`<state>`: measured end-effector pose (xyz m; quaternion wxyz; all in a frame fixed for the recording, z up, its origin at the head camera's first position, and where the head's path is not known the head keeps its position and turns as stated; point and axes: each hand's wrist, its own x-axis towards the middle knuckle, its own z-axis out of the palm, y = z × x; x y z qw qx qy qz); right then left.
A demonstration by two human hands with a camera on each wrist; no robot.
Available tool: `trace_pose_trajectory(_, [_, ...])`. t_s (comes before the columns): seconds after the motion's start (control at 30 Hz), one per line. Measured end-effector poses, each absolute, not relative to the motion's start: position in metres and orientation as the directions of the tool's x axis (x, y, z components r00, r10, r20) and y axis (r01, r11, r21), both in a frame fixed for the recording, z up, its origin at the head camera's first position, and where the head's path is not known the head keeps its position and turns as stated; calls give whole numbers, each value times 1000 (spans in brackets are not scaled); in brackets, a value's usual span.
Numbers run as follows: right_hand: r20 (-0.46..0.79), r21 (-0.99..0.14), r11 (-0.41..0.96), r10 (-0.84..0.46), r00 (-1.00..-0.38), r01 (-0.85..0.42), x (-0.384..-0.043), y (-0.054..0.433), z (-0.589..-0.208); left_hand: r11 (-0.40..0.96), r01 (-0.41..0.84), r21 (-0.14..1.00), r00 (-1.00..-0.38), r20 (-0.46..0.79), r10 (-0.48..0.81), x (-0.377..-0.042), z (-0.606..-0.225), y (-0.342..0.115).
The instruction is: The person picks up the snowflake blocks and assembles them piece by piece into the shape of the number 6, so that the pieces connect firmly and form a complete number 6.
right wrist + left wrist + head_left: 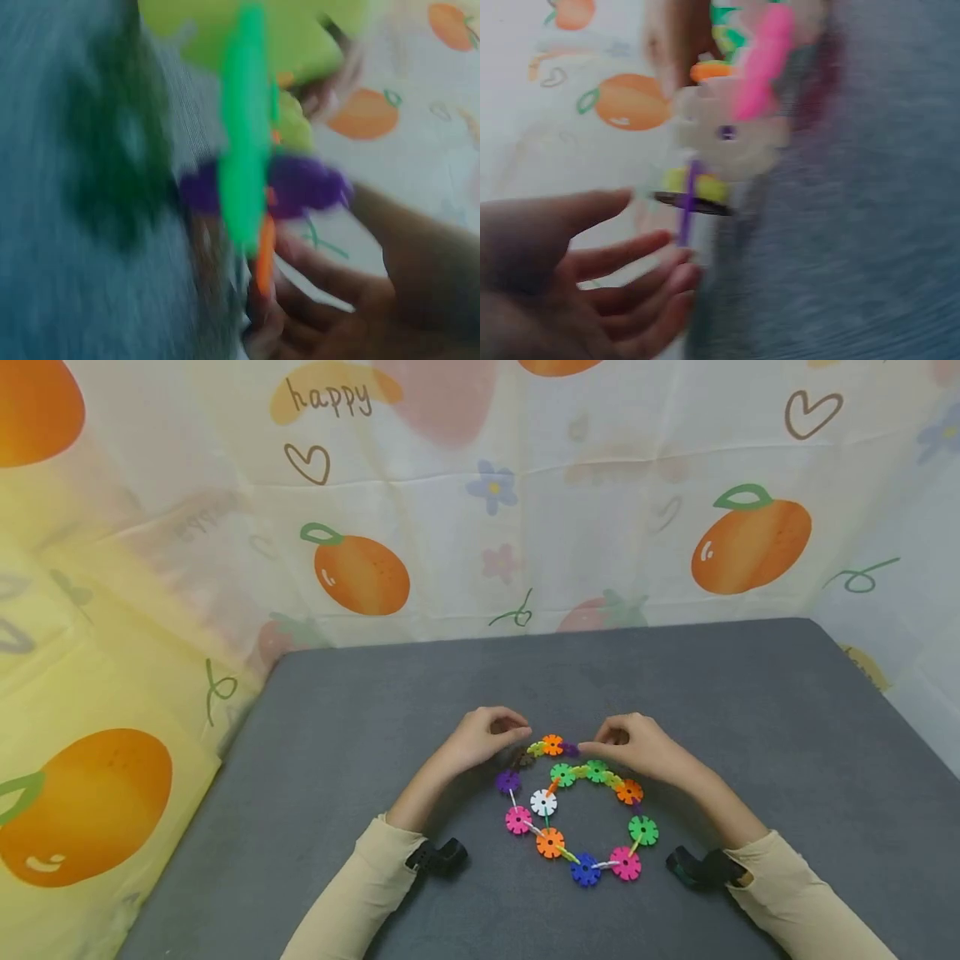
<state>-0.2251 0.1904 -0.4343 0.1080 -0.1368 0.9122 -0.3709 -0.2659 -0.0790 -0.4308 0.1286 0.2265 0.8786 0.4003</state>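
A ring-shaped chain of colourful plastic snowflake discs lies on the grey table, with an open strand at its top. My left hand (491,732) is beside the strand's left end, near a brown disc (522,758). In the left wrist view its thumb and fingers are apart and hold nothing. My right hand (633,745) is at the strand's other end, thumb and finger pinching a purple disc (572,749) next to an orange disc (552,744). The right wrist view is blurred; a green disc (244,135) partly hides the purple one.
The grey table (360,710) extends around the chain. Behind it hangs a pale cloth (442,518) printed with oranges, flowers and hearts. Black straps (438,858) are worn on both wrists, close to the sleeves.
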Motion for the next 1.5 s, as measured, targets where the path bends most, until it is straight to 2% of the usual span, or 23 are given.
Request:
trace_pose_trajectory(0.17, [-169, -750, 629, -481, -860, -205, -223, 204, -436, 618, 262, 741, -800, -192, 569, -270, -429, -88])
trace_pose_trajectory(0.3, [-192, -772, 609, -496, -847, -182, -223, 203, -438, 590, 217, 778, -779, -226, 585, -278, -436, -88])
trace_pose_trajectory(0.4, [-206, -775, 613, -474, -856, -153, -223, 200, -437, 545, 190, 817, -795, -197, 573, -286, -441, -85])
trace_pose_trajectory(0.53, [-222, -771, 626, -433, -874, -114, -220, 196, -436, 497, 142, 856, -850, -152, 505, -298, -446, -79])
trace_pose_trajectory(0.73, [-235, -762, 640, -412, -880, -96, -218, 195, -435, 504, 97, 858, -902, -138, 408, -312, -450, -74])
trace_pose_trajectory(1.07, [-244, -776, 623, -435, -867, -95, -220, 199, -434, 582, 233, 779, -884, -79, 460, -314, -448, -75])
trace_pose_trajectory(1.27, [-207, -790, 595, -489, -847, -150, -220, 202, -434, 531, 268, 804, -860, -48, 507, -323, -448, -69])
trace_pose_trajectory(1.5, [-246, -792, 592, -535, -808, -150, -221, 204, -433, 523, 312, 793, -830, -41, 557, -335, -450, -58])
